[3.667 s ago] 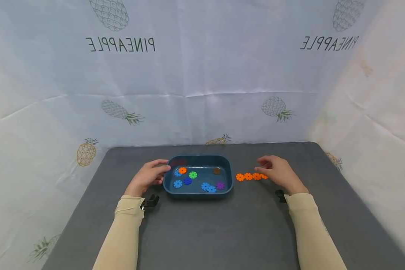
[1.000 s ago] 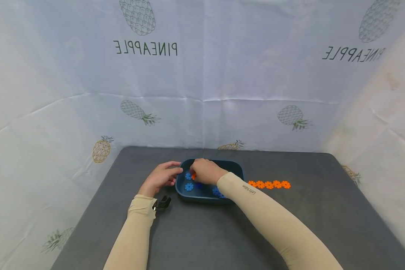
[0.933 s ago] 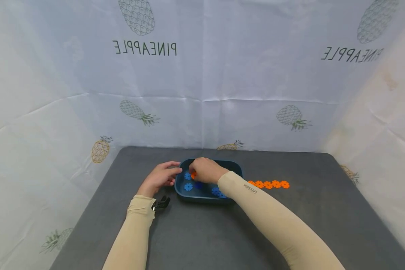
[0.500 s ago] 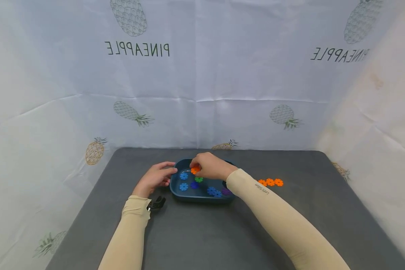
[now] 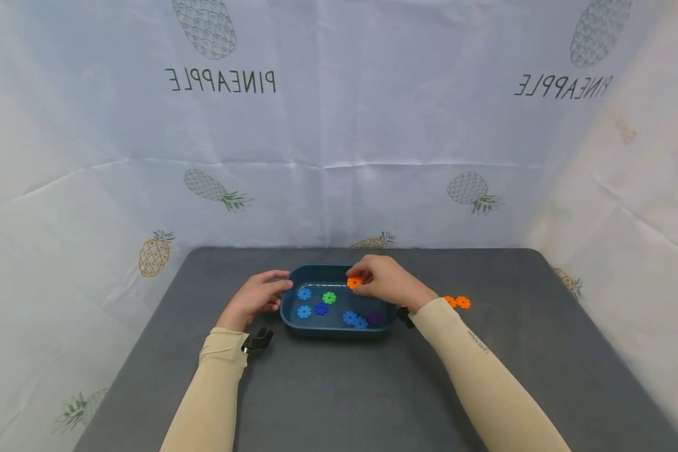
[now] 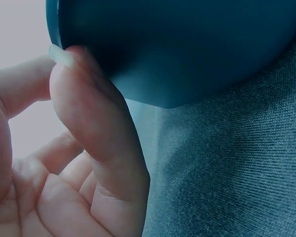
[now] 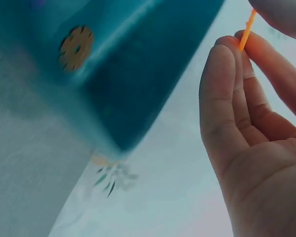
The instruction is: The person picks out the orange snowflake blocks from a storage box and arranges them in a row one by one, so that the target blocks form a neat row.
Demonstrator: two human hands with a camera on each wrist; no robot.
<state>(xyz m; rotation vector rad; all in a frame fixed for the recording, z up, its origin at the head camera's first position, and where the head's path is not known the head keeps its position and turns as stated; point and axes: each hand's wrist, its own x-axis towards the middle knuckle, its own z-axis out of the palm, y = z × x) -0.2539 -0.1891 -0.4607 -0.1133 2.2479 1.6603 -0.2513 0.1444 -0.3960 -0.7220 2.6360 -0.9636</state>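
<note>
My right hand (image 5: 390, 280) pinches an orange notched disc (image 5: 354, 282) between thumb and fingertips, over the right part of a dark blue-green tray (image 5: 330, 333). In the right wrist view the disc (image 7: 247, 30) shows edge-on. At the tray's left end, my left hand (image 5: 254, 298) holds the rim, thumb tip right at the edge in the left wrist view. Inside the tray lie several light blue discs (image 5: 304, 311), a green disc (image 5: 329, 297), a dark blue disc (image 5: 321, 308) and a purple disc (image 5: 375, 317). A brown disc (image 7: 76, 48) is hidden behind my right hand in the head view.
Right of the tray, a row of orange discs (image 5: 462, 302) lies on the grey table (image 5: 339, 389), partly covered by my right wrist. A white pineapple-print cloth (image 5: 339, 125) hangs behind the table and along both sides.
My right hand went from the orange row into the tray, took the orange disc from its left part and carried it up and rightward. The left hand stays at the rim.
</note>
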